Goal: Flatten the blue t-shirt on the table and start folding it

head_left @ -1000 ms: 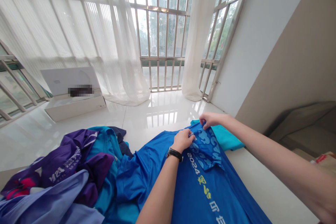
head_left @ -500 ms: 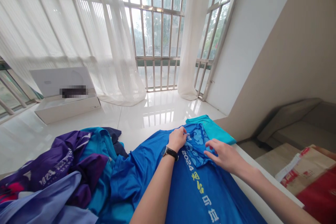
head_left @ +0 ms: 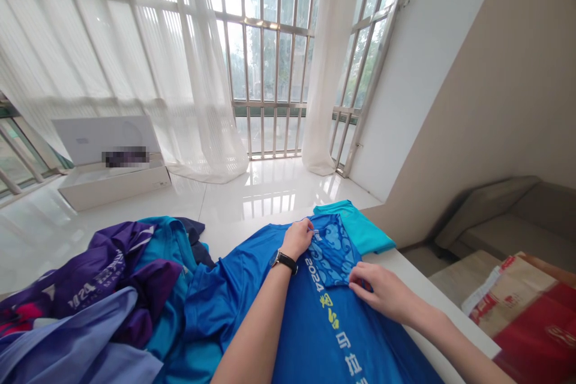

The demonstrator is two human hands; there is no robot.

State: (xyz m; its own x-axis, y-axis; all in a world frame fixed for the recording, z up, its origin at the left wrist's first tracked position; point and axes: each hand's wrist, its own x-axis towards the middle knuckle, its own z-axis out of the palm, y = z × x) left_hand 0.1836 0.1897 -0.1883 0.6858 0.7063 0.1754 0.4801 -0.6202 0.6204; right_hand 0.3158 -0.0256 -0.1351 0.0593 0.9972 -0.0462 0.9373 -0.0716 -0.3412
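Note:
A bright blue T-shirt (head_left: 333, 336) with yellow lettering lies spread on a white table (head_left: 427, 291). Its patterned sleeve (head_left: 330, 252) is folded inward over the body. My left hand (head_left: 297, 239), with a black watch on the wrist, pinches the shirt's fabric at the upper end of the folded sleeve. My right hand (head_left: 380, 291) lies on the shirt with its fingers closed on the sleeve's lower corner. A folded teal garment (head_left: 360, 229) lies just beyond the sleeve at the table's far end.
A heap of purple, teal and lilac clothes (head_left: 103, 300) covers the table's left side. A white open box (head_left: 112, 162) stands on the glossy floor by the curtained window. Cardboard and a red bag (head_left: 531, 318) lie low on the right, beside steps.
My right hand has moved from the sleeve's far end, near the teal garment, down toward me to the sleeve's lower corner. My left hand has stayed in place on the shirt.

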